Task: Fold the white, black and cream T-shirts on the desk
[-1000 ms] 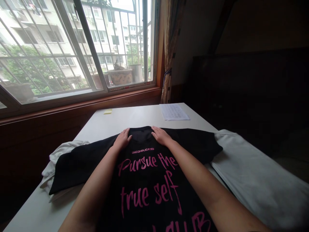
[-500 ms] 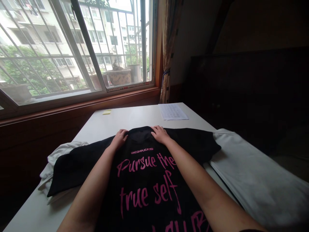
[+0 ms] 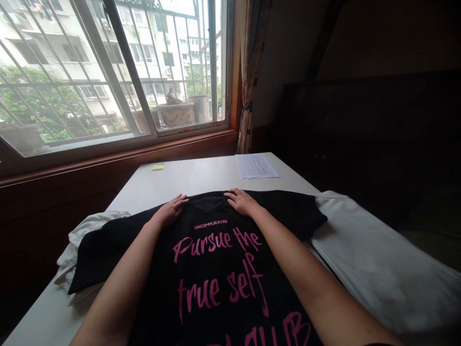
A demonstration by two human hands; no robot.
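A black T-shirt [image 3: 212, 259] with pink lettering lies spread face up, its collar end away from me and its sleeves out to both sides. My left hand [image 3: 173, 209] rests flat on the shirt just left of the neckline, fingers stretched forward. On the other side of the neckline, my right hand [image 3: 242, 201] lies on the cloth with its fingers apart, pointing left. Neither hand grips the fabric. The shirt's lower end runs out of view at the bottom.
The shirt lies on a white table [image 3: 194, 173]. White cloth [image 3: 86, 230] is bunched under the left sleeve, and a pale grey folded cloth [image 3: 382, 269] lies right. Printed sheets [image 3: 256, 166] and a yellow sticky note [image 3: 157, 166] are at the far end, below a barred window [image 3: 151, 72].
My left hand has shifted slightly left and its fingers have straightened out on the shirt. The right hand's fingers have spread a little. The shirt lies nearly the same.
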